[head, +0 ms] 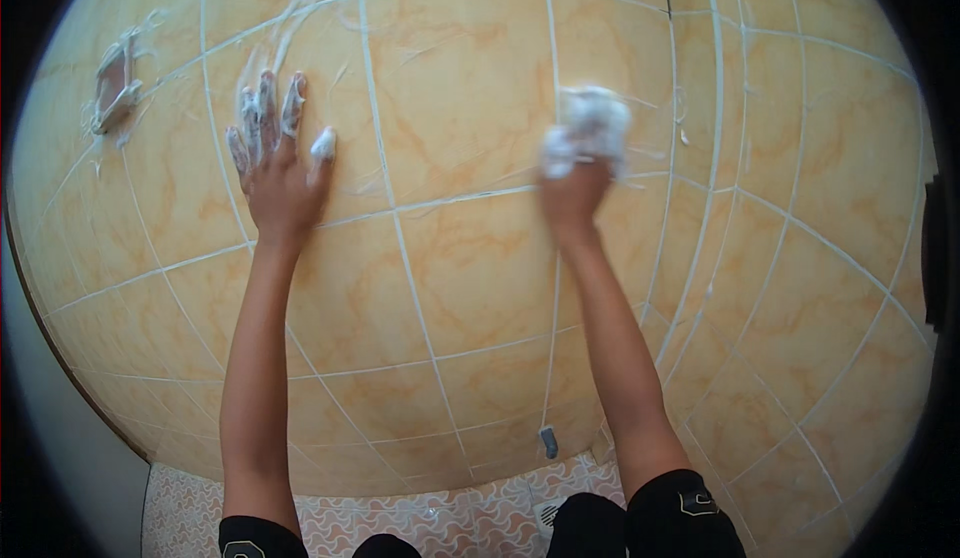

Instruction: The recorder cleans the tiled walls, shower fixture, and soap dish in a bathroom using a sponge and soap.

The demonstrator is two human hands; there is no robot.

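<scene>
My left hand lies flat against the tiled wall, its fingers spread and coated in white foam. Nothing is held in it. Over on the right, my right hand presses a foam-covered pad to the same wall, close to a vertical grout line. Motion blur and foam hide most of its fingers, and whether the pad is a sponge or a cloth cannot be told. Thin streaks of foam run up the tiles above my left fingers.
A recessed or mounted fixture with foam around its rim is on the wall at upper left. A wall corner stands right of my right hand. Low down are a grey pipe end, patterned floor tiles and a floor drain.
</scene>
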